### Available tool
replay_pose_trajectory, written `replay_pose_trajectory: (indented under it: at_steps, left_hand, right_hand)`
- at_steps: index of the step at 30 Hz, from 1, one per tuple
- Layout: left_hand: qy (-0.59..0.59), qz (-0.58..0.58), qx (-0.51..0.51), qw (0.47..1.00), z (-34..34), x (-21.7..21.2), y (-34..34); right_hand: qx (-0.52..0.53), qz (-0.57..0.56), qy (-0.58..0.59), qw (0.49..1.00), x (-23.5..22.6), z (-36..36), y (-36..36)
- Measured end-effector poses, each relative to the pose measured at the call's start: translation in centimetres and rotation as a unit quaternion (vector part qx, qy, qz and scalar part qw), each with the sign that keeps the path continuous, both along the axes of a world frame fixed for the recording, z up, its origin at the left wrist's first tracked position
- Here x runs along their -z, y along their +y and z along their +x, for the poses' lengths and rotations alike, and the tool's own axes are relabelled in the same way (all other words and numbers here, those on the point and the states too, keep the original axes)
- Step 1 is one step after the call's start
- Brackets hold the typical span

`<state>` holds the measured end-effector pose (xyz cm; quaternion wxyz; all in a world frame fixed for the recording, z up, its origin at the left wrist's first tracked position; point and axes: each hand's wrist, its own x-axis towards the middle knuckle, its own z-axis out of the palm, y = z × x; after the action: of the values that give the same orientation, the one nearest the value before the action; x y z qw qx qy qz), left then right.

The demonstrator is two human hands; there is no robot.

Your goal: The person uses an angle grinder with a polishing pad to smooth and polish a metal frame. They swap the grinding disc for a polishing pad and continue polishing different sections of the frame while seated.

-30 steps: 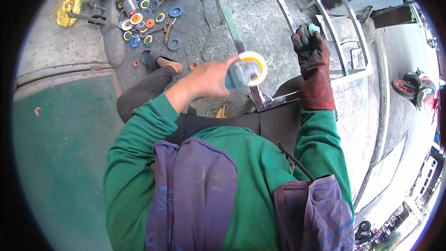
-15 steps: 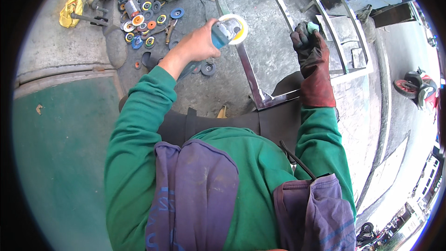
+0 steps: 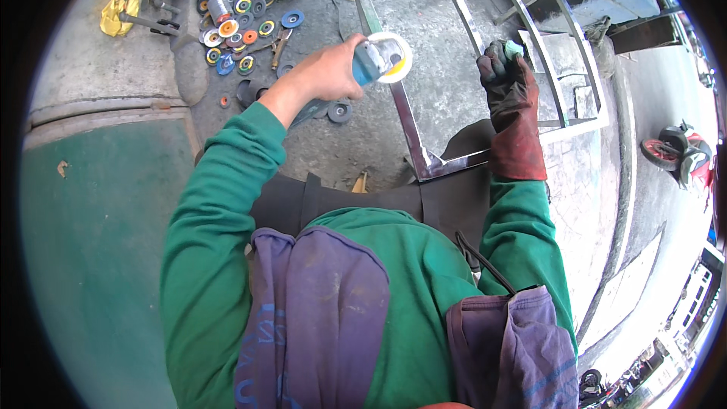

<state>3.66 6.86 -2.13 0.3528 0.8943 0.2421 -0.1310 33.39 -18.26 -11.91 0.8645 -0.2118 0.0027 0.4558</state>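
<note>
The head view looks down over a person in a green long-sleeved top and a dark apron, crouched on a grey concrete floor [image 3: 447, 83]. The left hand [image 3: 326, 72] is bare and closed around the blue body of an angle grinder [image 3: 379, 60], whose round whitish disc guard sits right over a bar of the metal frame [image 3: 413, 132]; whether the disc actually touches the steel cannot be told. The right hand [image 3: 506, 76] wears a dark, reddish-brown work glove and is clamped on a light-coloured handle whose tip pokes out above the fist, near an upright bar of the same frame. The two hands are well apart, the left over the frame's long near bar, the right further along toward the rungs.

The frame lies flat on the floor, its shiny corner joint just in front of the person's knees and its ladder-like rungs running away toward the upper right. To the upper left, a scatter of grinding discs [image 3: 242, 19] in orange, blue, yellow and grey lies on the floor, with a yellow cloth [image 3: 117, 11] and a hammer [image 3: 151, 19] beside them. A single dark disc [image 3: 338, 112] lies just under the left forearm. A green-painted slab [image 3: 91, 257] fills the lower left.
</note>
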Motion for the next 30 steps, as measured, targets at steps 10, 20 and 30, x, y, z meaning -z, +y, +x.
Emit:
replay_pose_trajectory:
  at_steps: [10,20,30]
  left_hand:
    - [-0.002,0.017,-0.035,0.999,0.3,0.2,-0.3]
    - [-0.019,0.032,-0.06,0.998,-1.2,0.2,-1.1]
    - [-0.036,0.057,-0.078,0.995,-2.3,0.3,-1.5]
  right_hand:
    - [-0.009,0.003,-0.003,1.0,0.7,0.4,-0.1]
    - [-0.064,0.119,-0.025,0.99,2.7,1.4,-0.4]
    - [-0.048,-0.238,-0.102,0.965,-2.4,-4.0,1.2]
